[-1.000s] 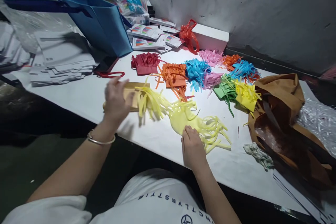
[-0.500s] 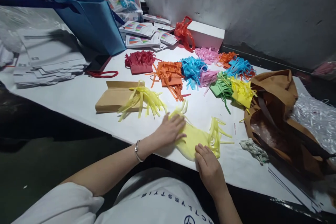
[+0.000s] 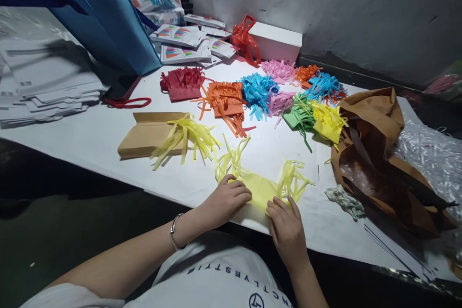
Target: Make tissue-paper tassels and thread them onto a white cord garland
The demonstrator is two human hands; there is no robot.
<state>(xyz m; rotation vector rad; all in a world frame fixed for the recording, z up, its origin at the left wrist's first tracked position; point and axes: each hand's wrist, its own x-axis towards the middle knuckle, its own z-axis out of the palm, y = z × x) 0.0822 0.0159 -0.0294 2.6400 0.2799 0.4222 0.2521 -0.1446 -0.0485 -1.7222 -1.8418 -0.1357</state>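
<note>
A pale yellow fringed tissue paper point(image 3: 263, 189) lies near the table's front edge, its cut strips spreading out at both ends. My left hand point(image 3: 231, 199) has its fingers curled over the paper's near left edge. At the near right edge, my right hand point(image 3: 287, 224) grips the paper between thumb and fingers, the thumb partly hidden. To the left lies a brown folded card point(image 3: 151, 137), with a bunch of yellow paper strips point(image 3: 193, 137) resting across its right end.
Fringed paper bundles in several colours, one of them orange point(image 3: 228, 101), lie behind the hands. A blue bag point(image 3: 104, 29), white flat boxes point(image 3: 184, 53) and a white box point(image 3: 276, 42) stand farther back. To the right are a brown bag point(image 3: 375, 106) and a crumpled cloth point(image 3: 344, 202).
The near edge of the yellow tissue paper has been folded up, so it looks narrower. My left hand has moved towards me from on top of the paper to its near edge.
</note>
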